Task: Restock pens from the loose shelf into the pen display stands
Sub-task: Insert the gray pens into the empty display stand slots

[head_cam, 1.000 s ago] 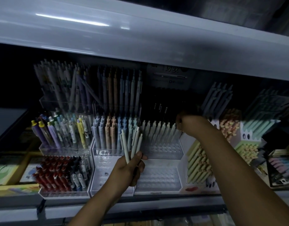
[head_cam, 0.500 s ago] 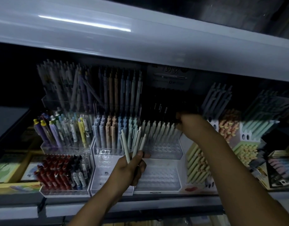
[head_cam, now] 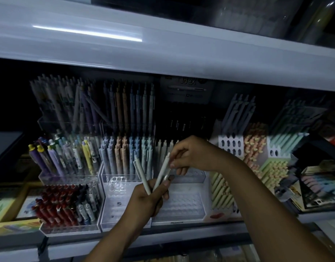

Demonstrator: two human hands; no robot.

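- Left hand (head_cam: 149, 199) gripped a fan of slim pale grey-white plastic pens (head_cam: 143, 176), clicker ends up, just below frame centre.
- Right hand (head_cam: 191, 156), at 1 o'clock from it, pinched one pen's top.
- Clear perforated plastic display stand (head_cam: 183, 207) at 3 o'clock, lower holes empty.
- Risk: drawing one pen could drag its neighbours loose, and the dim light could cause a missed hole.

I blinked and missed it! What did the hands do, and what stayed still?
The right hand came forward from the back row of the stand to the left hand, and its fingers now pinch one pen of the bunch there. The left hand kept gripping the bunch in the same place; the stand did not move.
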